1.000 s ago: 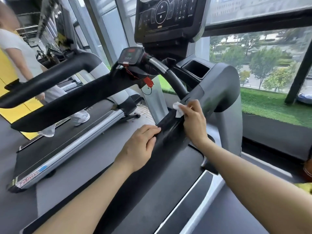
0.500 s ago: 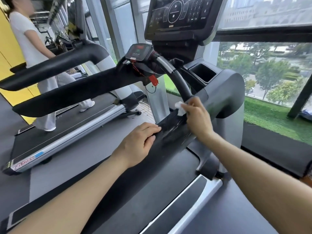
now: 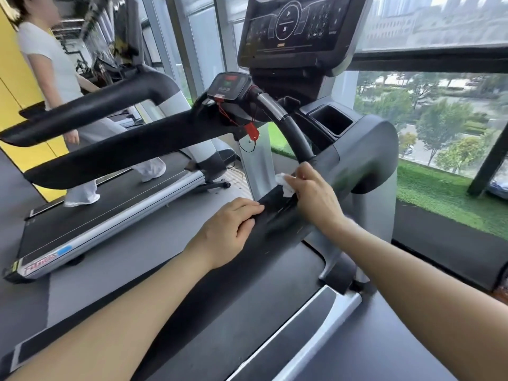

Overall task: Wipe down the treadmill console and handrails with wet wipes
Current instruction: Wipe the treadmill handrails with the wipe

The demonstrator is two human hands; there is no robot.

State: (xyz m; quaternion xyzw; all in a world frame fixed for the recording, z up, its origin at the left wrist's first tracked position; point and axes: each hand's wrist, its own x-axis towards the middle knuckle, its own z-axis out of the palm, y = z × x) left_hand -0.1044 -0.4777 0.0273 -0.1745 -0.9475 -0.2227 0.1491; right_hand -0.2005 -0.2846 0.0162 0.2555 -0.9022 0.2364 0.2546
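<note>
Handrail step in hand: right hand (image 3: 316, 199) pinches wet wipe (image 3: 286, 185) against right handrail (image 3: 275, 224) upper end; left hand (image 3: 228, 232) rests flat, fingers relaxed, steadying rail. Next, likely: drag wipe along rail; console (image 3: 294, 26) apparently not yet reached.

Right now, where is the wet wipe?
In the head view the wet wipe sits centre frame, pinched by the right hand against the black handrail, just ahead of the left hand.
</note>
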